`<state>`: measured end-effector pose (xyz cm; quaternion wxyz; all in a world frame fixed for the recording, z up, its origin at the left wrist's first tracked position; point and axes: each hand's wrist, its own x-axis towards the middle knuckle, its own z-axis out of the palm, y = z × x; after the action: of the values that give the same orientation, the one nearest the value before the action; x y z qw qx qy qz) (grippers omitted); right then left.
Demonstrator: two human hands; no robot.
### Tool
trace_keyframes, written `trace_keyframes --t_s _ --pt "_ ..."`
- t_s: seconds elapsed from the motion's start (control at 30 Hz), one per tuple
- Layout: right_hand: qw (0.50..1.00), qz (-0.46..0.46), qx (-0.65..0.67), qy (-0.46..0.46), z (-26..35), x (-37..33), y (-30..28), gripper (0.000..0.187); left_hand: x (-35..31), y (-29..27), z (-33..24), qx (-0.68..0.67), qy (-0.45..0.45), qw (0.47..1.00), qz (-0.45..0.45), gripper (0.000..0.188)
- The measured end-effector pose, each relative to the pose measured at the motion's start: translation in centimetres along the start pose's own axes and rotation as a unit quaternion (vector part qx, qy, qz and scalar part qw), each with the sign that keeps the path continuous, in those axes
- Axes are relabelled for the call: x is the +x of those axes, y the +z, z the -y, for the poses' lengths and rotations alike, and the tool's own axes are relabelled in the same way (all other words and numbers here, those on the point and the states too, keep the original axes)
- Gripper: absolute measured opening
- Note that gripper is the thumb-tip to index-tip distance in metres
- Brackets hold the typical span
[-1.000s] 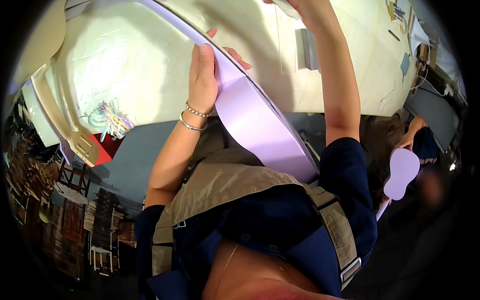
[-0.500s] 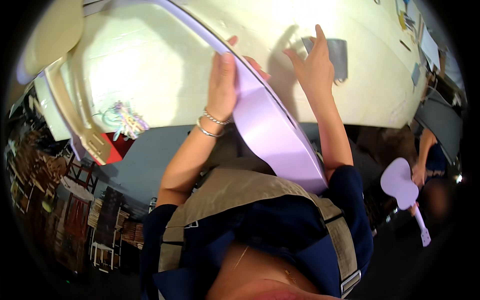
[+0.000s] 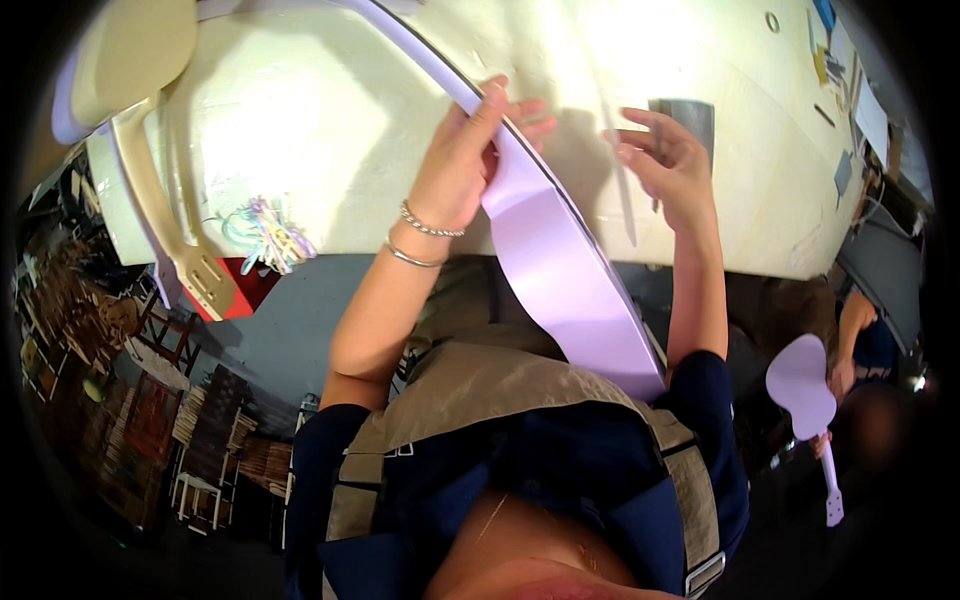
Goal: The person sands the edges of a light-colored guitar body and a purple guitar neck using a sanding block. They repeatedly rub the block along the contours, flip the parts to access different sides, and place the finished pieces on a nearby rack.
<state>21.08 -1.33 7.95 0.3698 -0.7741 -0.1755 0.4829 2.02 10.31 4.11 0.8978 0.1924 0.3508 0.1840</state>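
A lilac ukulele (image 3: 565,270) stands on edge, tilted, its lower end against my apron and its neck reaching away over the table. My left hand (image 3: 465,165) is wrapped round it where the neck meets the body, thumb on the near side and fingertips showing beyond. To its right, my right hand (image 3: 675,165) is raised with thumb and forefinger together on a long thin pale strip (image 3: 626,205), which is blurred. Behind that hand lies a grey rectangular piece (image 3: 692,118), partly covered by the fingers.
Another ukulele, cream with lilac sides (image 3: 135,50), lies on the pale table (image 3: 350,190) at left, its head over a red object (image 3: 240,290). Nearby is a bundle of pastel strips (image 3: 268,235). At right, a co-worker's hand (image 3: 842,378) holds a lilac ukulele (image 3: 800,385).
My right hand has drawn back from the grey piece and now pinches a thin strip. My left hand's fingers have shifted on the ukulele, which sits slightly further right and lower.
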Motion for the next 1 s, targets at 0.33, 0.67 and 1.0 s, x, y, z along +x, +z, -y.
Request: trace_keyframes --t_s 0.33,0.67,1.0 --pt "0.975 0.177 -0.127 -0.04 2.3 -1.4 0.6 0.031 0.9 0.7 0.1 -0.032 0.015 0.998 -0.052 0.028" --pt "0.739 0.081 -0.486 -0.459 4.2 -1.9 2.2 0.016 1.3 0.6 0.1 -0.036 0.004 0.998 -0.051 0.02" --pt "0.645 0.057 -0.52 -0.557 4.7 -0.9 2.9 0.01 1.3 0.8 0.1 0.009 0.009 0.998 -0.07 0.023"
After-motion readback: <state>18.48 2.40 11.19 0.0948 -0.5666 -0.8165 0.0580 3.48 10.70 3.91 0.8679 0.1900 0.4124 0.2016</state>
